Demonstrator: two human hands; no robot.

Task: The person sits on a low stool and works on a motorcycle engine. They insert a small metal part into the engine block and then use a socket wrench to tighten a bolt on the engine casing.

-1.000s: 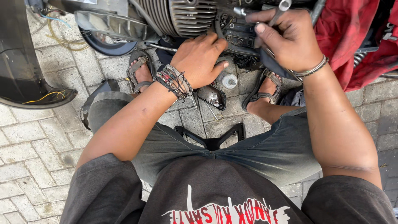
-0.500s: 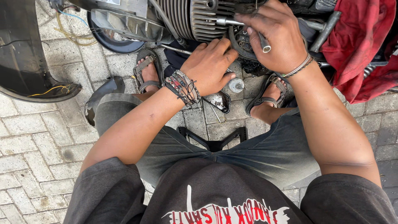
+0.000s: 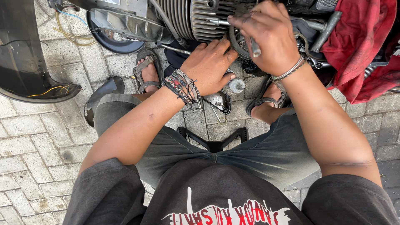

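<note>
While the person sits low on a small black stool [image 3: 214,141] with a sandalled foot planted on each side, both hands work at the side of a finned engine cylinder [image 3: 196,18] on a stripped-down two-wheeler. The right hand [image 3: 268,35], greasy across the knuckles, is clenched around a slim metal tool [image 3: 254,48], whose blunt end sticks out below the fingers; the working tip is hidden behind the hand, so I cannot tell which fastener it meets. The wrist is cocked over the engine case, which suggests a grip meant for turning or levering rather than carrying. The left hand [image 3: 210,66] lies palm-down just below the cylinder, fingers curled loosely against the dark engine parts; it looks like a bracing or steadying hold, though whether it pinches anything underneath is out of sight. Braided bracelets [image 3: 183,85] ring that wrist, a metal bangle [image 3: 289,71] the other.

Directly under the left hand, a small silvery cap-like part [image 3: 236,85] and a shallow metal tray [image 3: 218,102] rest on the paving stones [image 3: 33,141], close enough to reach without shifting. A red cloth [image 3: 358,46] is draped over the machine at the right, away from the work area. A dark curved body panel [image 3: 25,62] with loose yellow wires [image 3: 52,89] stands off to the left.
</note>
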